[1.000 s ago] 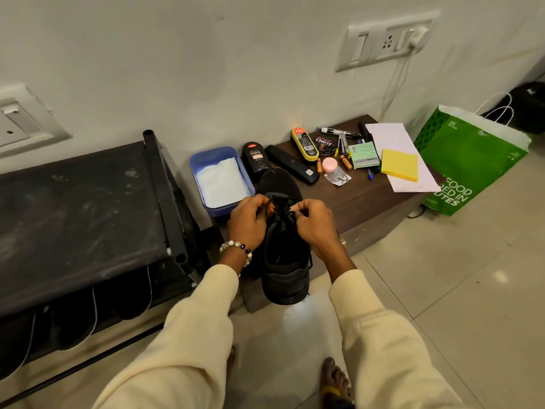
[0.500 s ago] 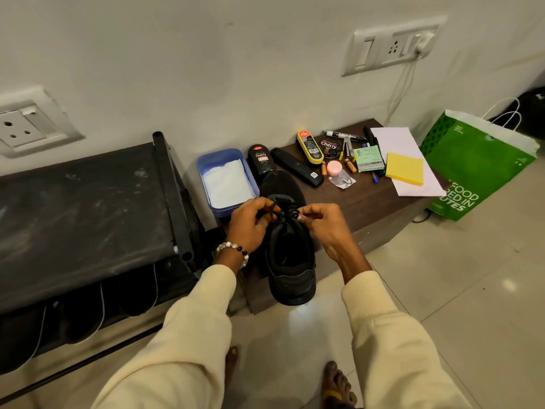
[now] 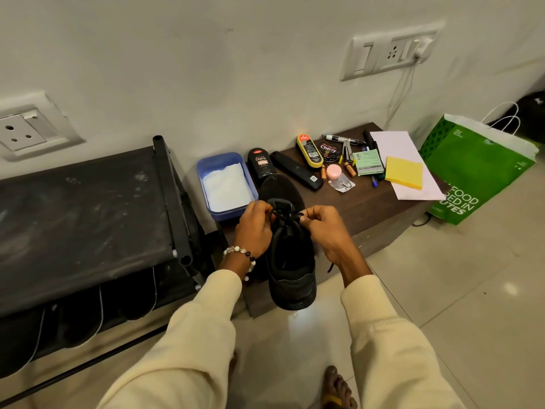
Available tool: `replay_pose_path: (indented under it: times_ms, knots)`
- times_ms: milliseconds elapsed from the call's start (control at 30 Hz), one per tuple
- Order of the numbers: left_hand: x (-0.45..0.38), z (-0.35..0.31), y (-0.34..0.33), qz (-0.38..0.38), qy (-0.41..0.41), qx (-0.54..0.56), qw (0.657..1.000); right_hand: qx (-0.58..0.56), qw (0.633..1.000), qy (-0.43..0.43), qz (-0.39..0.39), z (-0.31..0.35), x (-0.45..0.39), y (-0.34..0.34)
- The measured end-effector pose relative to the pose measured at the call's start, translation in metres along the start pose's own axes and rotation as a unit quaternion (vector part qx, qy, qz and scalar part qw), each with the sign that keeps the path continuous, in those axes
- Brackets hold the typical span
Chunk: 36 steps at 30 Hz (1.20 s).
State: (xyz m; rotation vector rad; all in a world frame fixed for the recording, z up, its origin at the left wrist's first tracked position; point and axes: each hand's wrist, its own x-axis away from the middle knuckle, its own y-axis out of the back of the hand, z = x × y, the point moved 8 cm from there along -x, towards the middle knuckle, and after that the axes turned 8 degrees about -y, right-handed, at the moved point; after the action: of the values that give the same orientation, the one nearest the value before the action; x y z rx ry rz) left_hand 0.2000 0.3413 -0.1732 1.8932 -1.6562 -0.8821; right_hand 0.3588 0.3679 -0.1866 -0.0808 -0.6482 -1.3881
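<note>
Head view, looking down. A black shoe (image 3: 290, 261) lies lengthwise between the two hands. Its toe points to the wall and sits over the desk (image 3: 368, 211), while its heel juts past the desk's near edge, above the floor. Whether the sole rests on the desk cannot be told.

The left hand (image 3: 255, 228), with a bead bracelet (image 3: 241, 253) at the wrist, has its fingers curled. Its fingertips pinch the laces (image 3: 284, 215) at the top of the tongue. The right hand (image 3: 330, 231) is likewise curled, thumb and forefinger pinching a lace strand on the shoe's other side. The two hands stand close together, a short stretch of knotted lace between them. A loose lace end hangs below the right wrist. Neither hand is spread, and neither touches anything but the shoe and laces.

On the desk beyond the toe:
- a blue tub (image 3: 206, 169) with white contents, just left of the shoe
- a black polish bottle (image 3: 261, 165), touching or nearly touching the toe
- a long black case (image 3: 296, 174)
- a yellow-rimmed applicator (image 3: 309, 150)
- a polish tin (image 3: 328, 149)
- a pink jar (image 3: 333, 171)
- a marker (image 3: 343, 139)
- a yellow notepad (image 3: 404, 172) lying on white paper (image 3: 395, 143)

A dark shoe rack (image 3: 88, 216) stands left of the desk, and a green bag (image 3: 477, 169) stands on the floor to its right.
</note>
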Motion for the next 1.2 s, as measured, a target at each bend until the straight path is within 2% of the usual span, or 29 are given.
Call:
replay_pose_path:
  times_ms: [100, 233, 367, 567, 767, 1200]
  knots:
    - [0.002, 0.001, 0.005, -0.008, -0.022, 0.047, 0.999, -0.017, 0.999, 0.016, 0.022, 0.002, 0.005, 0.000]
    - [0.002, -0.003, 0.008, -0.040, -0.019, 0.002, 0.999, -0.007, 0.999, 0.022, -0.025, 0.004, 0.008, 0.001]
    - [0.000, -0.009, 0.002, -0.001, -0.006, -0.062, 0.998, 0.048, 0.997, 0.011, -0.063, 0.005, 0.005, 0.002]
    - [0.000, -0.011, 0.001, 0.023, -0.007, -0.080, 0.996, 0.012, 0.996, -0.008, -0.085, 0.002, 0.004, 0.007]
    - [0.001, -0.012, 0.002, 0.025, -0.009, -0.078, 0.997, -0.036, 0.998, -0.019, -0.050, -0.004, 0.002, 0.008]
    - [0.000, -0.008, 0.016, -0.050, -0.017, -0.025, 0.998, -0.041, 0.993, 0.000, -0.111, -0.002, 0.005, 0.008]
